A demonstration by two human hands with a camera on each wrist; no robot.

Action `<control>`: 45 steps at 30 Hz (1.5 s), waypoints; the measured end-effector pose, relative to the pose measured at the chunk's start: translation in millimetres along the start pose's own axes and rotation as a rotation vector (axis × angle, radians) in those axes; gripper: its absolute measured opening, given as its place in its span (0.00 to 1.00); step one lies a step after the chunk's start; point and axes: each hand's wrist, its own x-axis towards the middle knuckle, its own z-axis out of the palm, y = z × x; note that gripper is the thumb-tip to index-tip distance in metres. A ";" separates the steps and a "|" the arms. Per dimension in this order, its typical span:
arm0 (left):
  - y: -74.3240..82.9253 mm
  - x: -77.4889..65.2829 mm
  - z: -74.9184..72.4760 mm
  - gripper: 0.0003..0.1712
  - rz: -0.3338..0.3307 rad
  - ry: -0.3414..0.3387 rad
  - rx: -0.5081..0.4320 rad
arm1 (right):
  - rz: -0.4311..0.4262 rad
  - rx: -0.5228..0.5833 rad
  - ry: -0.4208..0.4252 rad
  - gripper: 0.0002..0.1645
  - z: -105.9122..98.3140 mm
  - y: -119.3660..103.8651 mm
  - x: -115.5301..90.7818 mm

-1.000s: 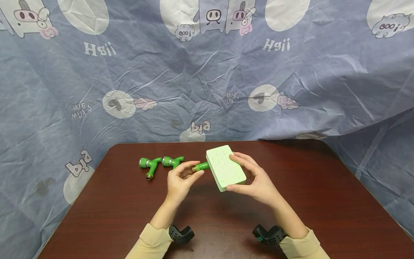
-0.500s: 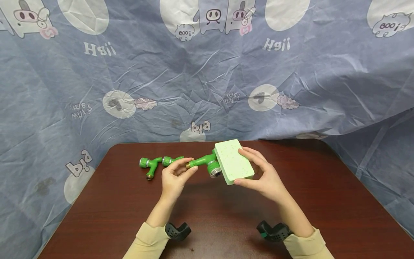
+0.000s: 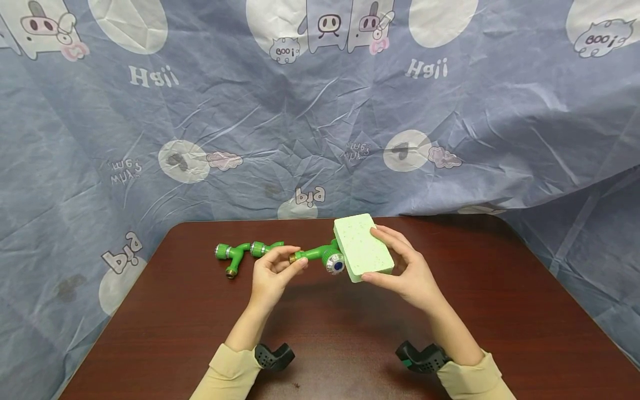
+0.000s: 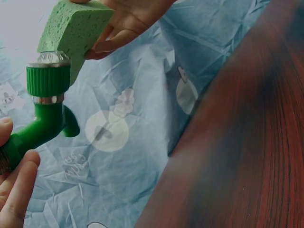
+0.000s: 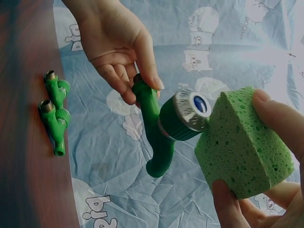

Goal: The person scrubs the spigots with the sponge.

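My left hand [image 3: 269, 278] pinches a green faucet [image 3: 315, 253] by its threaded brass end, holding it up over the table. The faucet's ribbed green knob has a silver cap with a blue centre, plain in the right wrist view [image 5: 197, 107]. A pale green sponge [image 3: 362, 244] is gripped by its edges in my right hand [image 3: 407, 272], thumb below and fingers on top. In the right wrist view the sponge [image 5: 242, 147] is right at the knob's silver cap. The sponge hides the spout end in the head view.
Two more green faucets lie on the brown table [image 3: 320, 344], one [image 3: 234, 256] at the back left and another [image 3: 262, 248] beside it, partly behind my left hand. A printed blue-grey cloth [image 3: 320, 111] hangs behind the table.
Both hands have risen slightly, the left shifting left and the right shifting right with the sponge. The faucet has turned, and its knob has come out from behind the sponge with its cap facing me.
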 end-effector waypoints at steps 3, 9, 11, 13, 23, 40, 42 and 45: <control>-0.4 -0.2 -0.4 0.16 -0.030 -0.044 0.003 | 0.000 -0.022 0.021 0.45 -0.2 -0.6 -0.3; -2.7 -2.4 1.3 0.16 -0.036 -0.105 0.036 | -0.007 -0.037 0.035 0.46 3.1 0.3 -0.7; -4.5 -3.8 3.3 0.16 -0.033 -0.137 0.037 | -0.005 -0.032 0.012 0.46 6.1 1.7 -0.8; -6.7 -5.0 5.5 0.16 -0.039 -0.169 0.037 | -0.006 -0.036 -0.014 0.47 9.0 2.9 -0.9; -5.5 -4.7 6.2 0.14 -0.011 -0.114 -0.029 | -0.014 -0.024 0.004 0.46 7.1 2.4 -0.4; -1.3 0.3 -0.2 0.14 0.018 0.048 -0.008 | -0.012 -0.057 0.032 0.46 -1.4 0.6 0.8; -1.0 1.2 -0.8 0.12 0.023 0.059 -0.026 | -0.010 -0.056 0.033 0.46 -2.8 0.3 0.8; -0.1 2.0 -1.2 0.09 0.023 0.082 -0.070 | -0.007 -0.049 0.030 0.46 -4.6 0.6 0.9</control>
